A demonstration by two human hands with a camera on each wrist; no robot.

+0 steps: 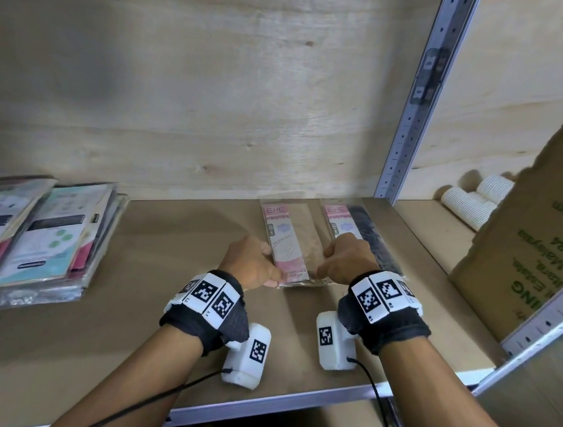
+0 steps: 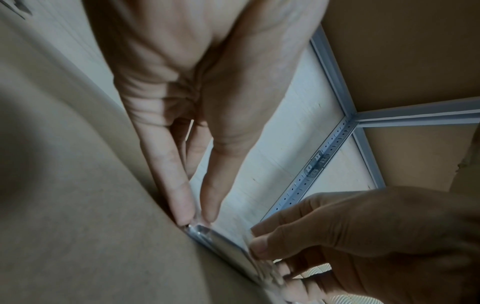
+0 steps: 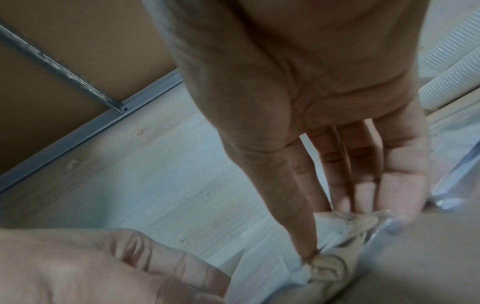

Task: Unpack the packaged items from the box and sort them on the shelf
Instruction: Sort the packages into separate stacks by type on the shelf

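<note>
Nearest the camera, two forearms with marker-covered wristbands reach over the front edge of the shelf (image 1: 289,400), a brown board in a grey metal frame. The left hand (image 1: 251,262) pinches the near left corner of a beige packet (image 1: 290,245) in clear plastic, thumb and fingers closed on its edge; in the left wrist view its fingertips (image 2: 207,205) meet on the shiny wrapper. The right hand (image 1: 348,257) pinches the packet's near right edge, fingers curled down onto the crinkled plastic, as the right wrist view shows. The beige packet lies flat on the shelf board between the two hands, its pink label running lengthwise away from the person.

Just beyond the right hand, and to the right of the beige packet, lies a dark packet (image 1: 364,235) with the same pink label, close beside the first one. Well to the left of the beige packet sits a stack of flat packaged items (image 1: 37,234) with teal and pink printing. To the right of it, past the grey upright post (image 1: 418,99), stands a cardboard box (image 1: 523,257) with green lettering, and behind that lie white ribbed rolls (image 1: 470,204). A pale wooden back panel (image 1: 200,78) closes the shelf at the rear.
</note>
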